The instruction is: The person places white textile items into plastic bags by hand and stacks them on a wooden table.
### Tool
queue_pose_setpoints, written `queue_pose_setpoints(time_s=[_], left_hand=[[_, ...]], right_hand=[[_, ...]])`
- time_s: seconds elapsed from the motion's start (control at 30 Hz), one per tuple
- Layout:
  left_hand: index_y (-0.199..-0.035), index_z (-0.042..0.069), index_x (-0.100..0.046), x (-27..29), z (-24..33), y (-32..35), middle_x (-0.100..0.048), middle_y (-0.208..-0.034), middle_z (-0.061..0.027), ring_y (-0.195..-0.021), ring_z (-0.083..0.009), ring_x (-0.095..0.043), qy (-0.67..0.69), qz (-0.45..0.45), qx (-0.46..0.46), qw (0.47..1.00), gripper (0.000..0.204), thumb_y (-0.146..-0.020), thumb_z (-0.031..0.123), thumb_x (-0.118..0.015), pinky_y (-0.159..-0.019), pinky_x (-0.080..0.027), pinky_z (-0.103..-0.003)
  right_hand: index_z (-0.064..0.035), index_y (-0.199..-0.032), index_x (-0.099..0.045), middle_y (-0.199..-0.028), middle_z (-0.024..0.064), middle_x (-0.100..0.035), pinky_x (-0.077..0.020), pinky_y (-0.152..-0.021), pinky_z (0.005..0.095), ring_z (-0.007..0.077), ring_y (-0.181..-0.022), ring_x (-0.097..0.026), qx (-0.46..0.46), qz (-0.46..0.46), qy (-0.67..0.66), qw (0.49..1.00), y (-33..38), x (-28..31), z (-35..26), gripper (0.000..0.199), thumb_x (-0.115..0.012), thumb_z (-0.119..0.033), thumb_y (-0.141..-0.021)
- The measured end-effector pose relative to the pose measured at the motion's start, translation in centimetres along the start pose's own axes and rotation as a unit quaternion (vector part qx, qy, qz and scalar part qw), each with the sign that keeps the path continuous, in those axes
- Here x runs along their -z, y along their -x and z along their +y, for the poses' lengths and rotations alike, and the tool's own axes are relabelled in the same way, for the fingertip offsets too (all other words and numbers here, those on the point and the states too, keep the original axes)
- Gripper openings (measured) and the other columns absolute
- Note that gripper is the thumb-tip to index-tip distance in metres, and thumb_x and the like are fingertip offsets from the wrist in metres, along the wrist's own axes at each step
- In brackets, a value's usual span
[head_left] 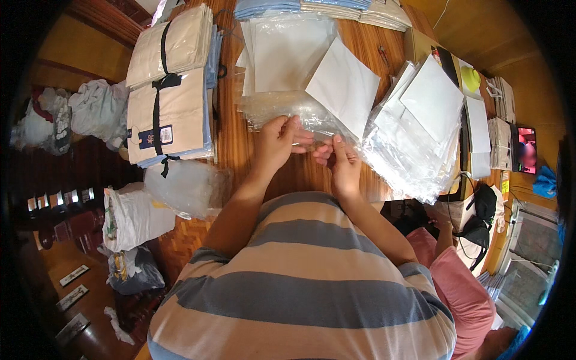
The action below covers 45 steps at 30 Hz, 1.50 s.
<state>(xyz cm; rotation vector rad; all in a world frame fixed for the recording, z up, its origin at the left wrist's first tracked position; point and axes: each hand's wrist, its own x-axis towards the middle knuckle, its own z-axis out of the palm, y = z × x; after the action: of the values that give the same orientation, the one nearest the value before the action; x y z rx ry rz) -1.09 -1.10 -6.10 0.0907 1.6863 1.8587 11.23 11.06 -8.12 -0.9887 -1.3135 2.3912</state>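
Both hands are at the near edge of a clear plastic bag (282,107) that lies across the wooden table in front of me. My left hand (281,143) pinches the bag's edge with thumb and fingers. Close beside it, my right hand (342,163) is closed on the same edge. Just beyond them a white sheet of card (345,87) lies turned at an angle, its lower corner near my right hand. Behind the bag is a stack of white sheets (292,54) in clear plastic. To the right, a fanned pile of bagged white sheets (414,138) reaches the table's near edge.
Folded beige cloth bundles (168,114) tied with black bands stand at the left. More folded packs (270,8) line the far edge. Scissors (383,55) lie at the back right. Plastic bags (189,186) hang at the left edge. Another person's pink sleeve (459,288) is at lower right.
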Motion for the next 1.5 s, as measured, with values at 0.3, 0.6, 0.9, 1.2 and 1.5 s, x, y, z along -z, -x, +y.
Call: queue_pose_setpoints(time_s=[0.3,0.6,0.9,1.2,1.5], left_hand=[[-0.105,-0.005,-0.070,0.5,-1.4,0.5,-0.072,-0.095,-0.0096,-0.083,-0.0165,-0.072,-0.044,-0.003,-0.005,0.999,0.034,-0.101,0.028,-0.061,-0.063,-0.061,-0.026],[-0.102,-0.005,-0.069,0.4,-1.2,0.1,-0.071,-0.093,-0.0122,-0.083,-0.0200,-0.073,0.012,0.015,-0.033,0.999,0.033,-0.100,0.027,-0.063,-0.066,-0.060,-0.027],[-0.094,-0.006,-0.071,0.2,-1.5,-0.1,-0.073,-0.084,-0.0132,-0.074,-0.0183,-0.073,0.016,0.026,-0.040,0.999,0.031,-0.098,0.024,-0.067,-0.064,-0.060,-0.027],[-0.092,-0.005,-0.068,-0.1,-1.5,0.3,-0.071,-0.085,-0.0129,-0.074,-0.0175,-0.072,0.013,0.039,-0.033,0.999,0.029,-0.099,0.022,-0.065,-0.063,-0.060,-0.028],[-0.098,-0.002,-0.063,-0.9,-1.7,0.7,-0.069,-0.091,-0.0115,-0.083,-0.0212,-0.072,0.137,0.021,-0.018,0.990,0.031,-0.102,0.028,-0.059,-0.074,-0.062,-0.032]], right_hand=[[-0.0029,-0.113,-0.068,-0.109,0.0068,-0.071,-0.0517,-0.085,0.0279,0.0164,-0.095,-0.067,-0.092,-0.062,-0.107,0.988,-0.4,-1.5,-1.3,0.029,-0.062,-0.029,-0.101],[-0.0032,-0.107,-0.072,-0.098,0.0052,-0.073,-0.0528,-0.077,0.0260,0.0115,-0.084,-0.066,-0.022,0.010,-0.067,0.997,-1.5,-0.8,0.7,0.021,-0.072,-0.020,-0.094],[-0.0039,-0.097,-0.073,-0.088,0.0034,-0.072,-0.0518,-0.072,0.0239,0.0097,-0.077,-0.064,0.004,0.049,-0.042,0.998,-1.3,-0.9,0.4,0.015,-0.076,-0.017,-0.091],[-0.0016,-0.096,-0.073,-0.086,0.0044,-0.071,-0.0519,-0.071,0.0244,0.0099,-0.075,-0.063,0.033,0.062,-0.016,0.997,-1.2,-0.8,0.5,0.016,-0.078,-0.015,-0.089],[-0.0004,-0.096,-0.072,-0.088,0.0052,-0.071,-0.0523,-0.072,0.0253,0.0111,-0.076,-0.063,0.048,0.059,-0.041,0.996,-1.0,-0.8,0.1,0.013,-0.076,-0.011,-0.090]])
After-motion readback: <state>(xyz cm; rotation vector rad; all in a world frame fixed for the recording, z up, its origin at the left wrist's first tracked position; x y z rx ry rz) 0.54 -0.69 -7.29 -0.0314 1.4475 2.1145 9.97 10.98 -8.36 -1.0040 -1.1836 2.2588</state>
